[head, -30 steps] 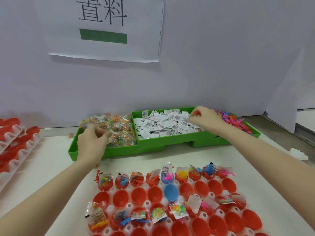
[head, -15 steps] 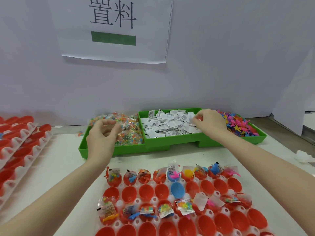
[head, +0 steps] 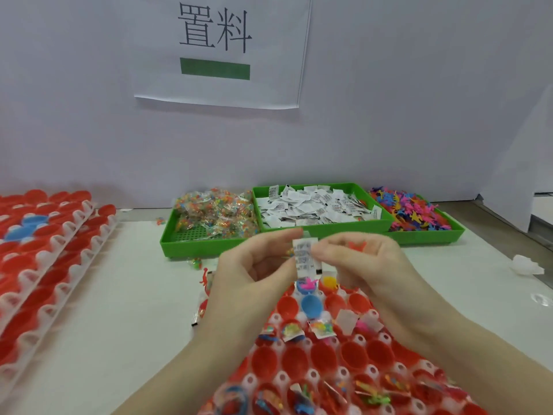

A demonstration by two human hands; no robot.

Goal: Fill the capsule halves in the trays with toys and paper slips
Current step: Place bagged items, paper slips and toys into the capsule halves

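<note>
The tray of capsule halves (head: pixel 353 381) lay on the white surface (head: pixel 125 324) directly below and nearward of both hands, so any drop would run straight down into it; its open red cups filled the near right of the scene, some already holding toys and slips, others bare, with one blue capsule half (head: pixel 311 305) just under the hands. Further trays of red halves (head: pixel 45 265) were stacked at the left, well apart. At the far side stood the green bins (head: pixel 314 232), carrying bagged toys at left, paper slips in the middle and loose coloured figures at right. The left hand (head: pixel 254 271) and right hand (head: pixel 368 265) were drawn together above the tray's far rows, both pinching a white printed paper slip (head: pixel 304 257), which hung upright with its long axis vertical, between the two thumbs and about equally near each. The right hand also seemed to tuck a small orange toy (head: pixel 356 245) against its fingers, though blur made that uncertain.
</note>
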